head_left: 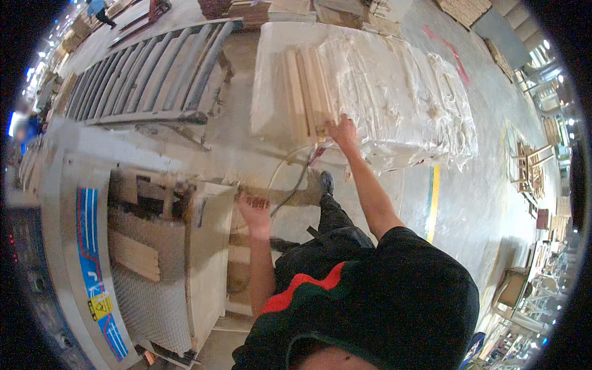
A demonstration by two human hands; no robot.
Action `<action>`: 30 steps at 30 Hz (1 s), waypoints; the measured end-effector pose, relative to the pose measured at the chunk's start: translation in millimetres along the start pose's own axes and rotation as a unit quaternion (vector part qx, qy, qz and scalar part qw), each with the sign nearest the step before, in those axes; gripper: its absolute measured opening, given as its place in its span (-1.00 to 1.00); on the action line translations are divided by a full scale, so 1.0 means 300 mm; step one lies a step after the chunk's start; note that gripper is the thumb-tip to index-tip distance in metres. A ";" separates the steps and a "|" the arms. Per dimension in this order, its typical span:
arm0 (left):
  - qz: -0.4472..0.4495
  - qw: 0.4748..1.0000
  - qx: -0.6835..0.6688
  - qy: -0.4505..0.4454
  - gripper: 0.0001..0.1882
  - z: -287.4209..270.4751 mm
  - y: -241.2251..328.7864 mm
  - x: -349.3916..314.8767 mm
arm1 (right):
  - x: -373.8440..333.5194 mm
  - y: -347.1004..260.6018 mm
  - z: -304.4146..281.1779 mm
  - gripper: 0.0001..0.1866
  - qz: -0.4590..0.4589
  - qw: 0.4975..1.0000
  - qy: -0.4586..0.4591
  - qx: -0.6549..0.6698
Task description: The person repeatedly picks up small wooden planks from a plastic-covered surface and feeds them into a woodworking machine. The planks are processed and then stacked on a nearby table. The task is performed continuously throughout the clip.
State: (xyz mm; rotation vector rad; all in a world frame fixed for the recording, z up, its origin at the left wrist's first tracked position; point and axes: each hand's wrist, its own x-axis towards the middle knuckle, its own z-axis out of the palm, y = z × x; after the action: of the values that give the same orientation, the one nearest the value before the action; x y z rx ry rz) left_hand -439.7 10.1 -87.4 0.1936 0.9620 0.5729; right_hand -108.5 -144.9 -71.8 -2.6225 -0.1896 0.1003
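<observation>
My right hand (343,131) reaches out to the near end of several pale wooden strips (308,92). Its fingers are closed at the end of the strips, which lie side by side on a large stack wrapped in clear plastic film (394,92). Close to the corner of a light wooden panel (213,240) on the machine at left is my left hand (254,211). The fingers there are curled in, and I see nothing held in them. A hose (300,179) hangs in a loop between the two hands.
Beyond the machine (92,246), with its blue striped side, stands a roller conveyor (148,77). Short boards (135,256) rest inside the machine. A yellow floor line (434,200) runs to the right of my legs. Far off at the upper left, a person (100,11) walks.
</observation>
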 end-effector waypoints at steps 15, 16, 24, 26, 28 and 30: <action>0.412 0.455 0.788 -0.042 -0.09 0.811 -0.669 0.254 | 0.251 -0.025 0.079 -0.33 0.023 0.963 -0.203 0.177; 0.400 0.483 0.778 -0.029 -0.10 0.823 -0.681 0.269 | 0.271 -0.002 0.094 -0.37 0.054 0.946 -0.242 0.211; 0.180 0.851 0.445 -0.212 -0.18 0.949 -0.813 0.239 | 0.378 0.098 -0.095 -0.42 0.104 0.916 -0.271 0.278; 0.305 0.678 0.614 -0.264 -0.21 0.991 -0.812 0.185 | 0.386 0.132 -0.177 -0.43 0.098 0.932 -0.242 0.252; 0.316 0.617 0.682 -0.233 -0.22 0.986 -0.848 0.185 | 0.420 0.199 -0.208 -0.43 0.082 0.955 -0.186 0.215; 0.280 0.635 0.688 -0.211 -0.19 0.962 -0.880 0.211 | 0.448 0.298 -0.172 -0.41 0.054 0.978 -0.121 0.160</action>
State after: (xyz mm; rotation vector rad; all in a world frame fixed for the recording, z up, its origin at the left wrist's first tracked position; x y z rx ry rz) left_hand -77.2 -149.5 -74.9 1.9975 0.6604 0.1831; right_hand 40.0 -226.3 -75.7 -2.2917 -0.1037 0.4502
